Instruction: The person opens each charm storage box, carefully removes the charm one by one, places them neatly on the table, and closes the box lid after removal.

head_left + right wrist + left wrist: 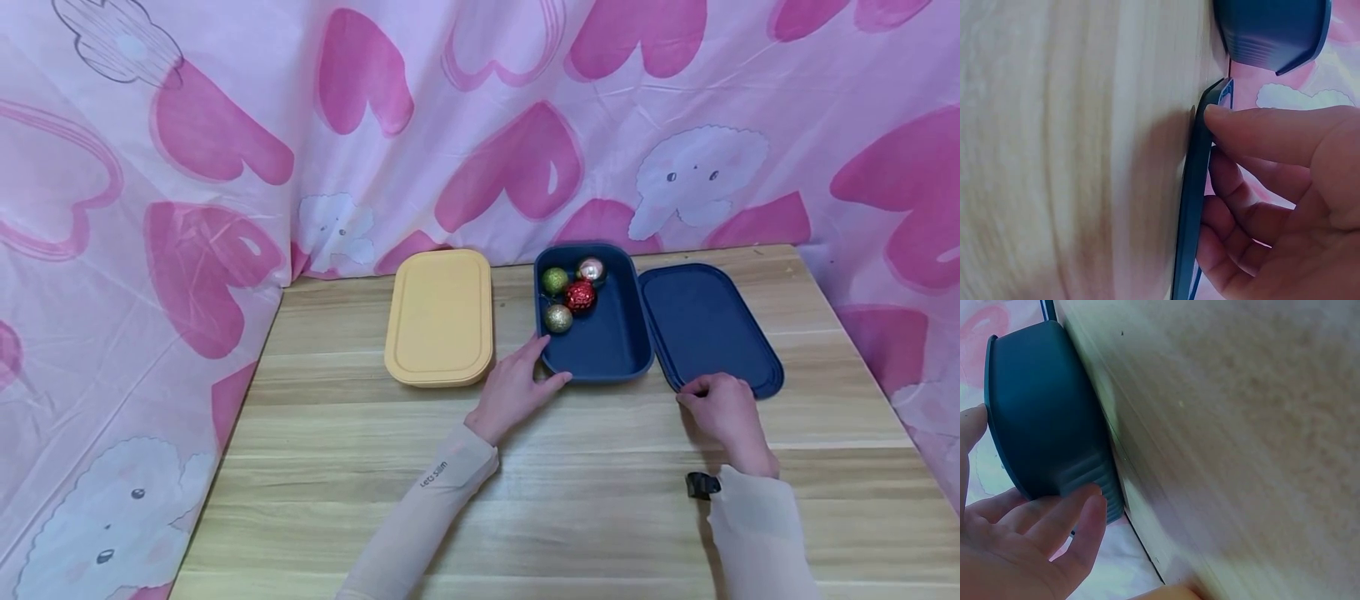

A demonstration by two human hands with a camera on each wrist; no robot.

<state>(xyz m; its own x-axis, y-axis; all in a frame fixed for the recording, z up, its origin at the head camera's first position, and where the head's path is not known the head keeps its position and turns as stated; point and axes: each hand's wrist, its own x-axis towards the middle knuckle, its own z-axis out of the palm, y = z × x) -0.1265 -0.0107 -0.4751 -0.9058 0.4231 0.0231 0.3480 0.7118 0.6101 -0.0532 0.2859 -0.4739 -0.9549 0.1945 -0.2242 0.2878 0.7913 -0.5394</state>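
Note:
A dark blue box [628,346] stands uncovered on the table. Inside, along its left side, lie several ornament balls: a green one [555,281], a pink one [591,271], a red one [581,296] and a gold glittery one [558,318]. My left hand [516,387] spans the box's near-left corner, its fairly straight fingers against the ridged side wall [1088,472] and its thumb at the near rim. The matching blue lid [705,325] lies just right of the box. With thumb and curled fingers, my right hand [726,412] pinches the lid's near edge [1190,206].
A yellow box with its lid on [440,317] stands left of the blue box. Behind the wooden table [600,492] hangs a pink heart-patterned curtain [510,167], which also runs along both sides. A black strap [702,485] sits at the right wrist.

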